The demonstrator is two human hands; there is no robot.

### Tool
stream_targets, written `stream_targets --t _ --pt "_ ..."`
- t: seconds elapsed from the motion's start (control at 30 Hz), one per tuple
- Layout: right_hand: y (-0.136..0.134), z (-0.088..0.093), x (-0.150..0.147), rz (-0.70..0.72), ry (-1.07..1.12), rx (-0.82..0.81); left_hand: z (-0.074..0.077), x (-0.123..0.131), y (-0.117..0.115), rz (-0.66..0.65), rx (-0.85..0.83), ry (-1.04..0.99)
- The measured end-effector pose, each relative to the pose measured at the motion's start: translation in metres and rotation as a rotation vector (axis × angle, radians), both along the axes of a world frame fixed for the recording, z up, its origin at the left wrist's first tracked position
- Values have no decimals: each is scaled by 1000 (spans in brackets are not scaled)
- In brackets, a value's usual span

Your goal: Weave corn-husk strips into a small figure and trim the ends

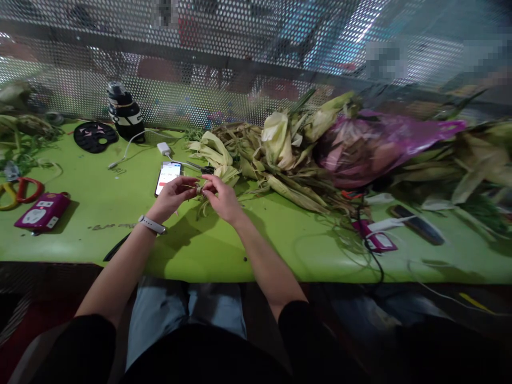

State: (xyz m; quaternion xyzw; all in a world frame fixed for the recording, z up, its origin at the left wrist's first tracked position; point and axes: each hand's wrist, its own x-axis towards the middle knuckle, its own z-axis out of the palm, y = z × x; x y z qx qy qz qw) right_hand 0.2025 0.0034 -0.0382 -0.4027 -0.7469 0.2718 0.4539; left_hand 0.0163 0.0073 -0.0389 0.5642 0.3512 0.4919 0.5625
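Both hands meet above the green table [224,250] and pinch a small bundle of pale corn husk strips [201,192]. My left hand [173,196], with a white band at the wrist, grips the bundle's left end, fingers closed. Curled over the right end is my right hand [223,198], its fingertips pressed on the husk. Loose strips hang down below the hands. Just behind them lies a pile of corn husks [276,154].
A lit phone [168,177] on a white cable lies left of the hands, scissors [198,168] behind. Further left: a dark bottle [125,113], a black disc [95,136], a pink power strip [42,211], red-handled scissors [24,189]. A purple bag [372,146] sits right. Perforated screen behind.
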Motion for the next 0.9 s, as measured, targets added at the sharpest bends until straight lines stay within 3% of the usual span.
stream_targets --t 0.47,0.9 --pt "-1 -1 -3 -90 -31 70 -6 1 5 -22 -16 -67" --pt "-2 2 -4 -58 62 -6 -2 -3 3 -5 -43 -35"
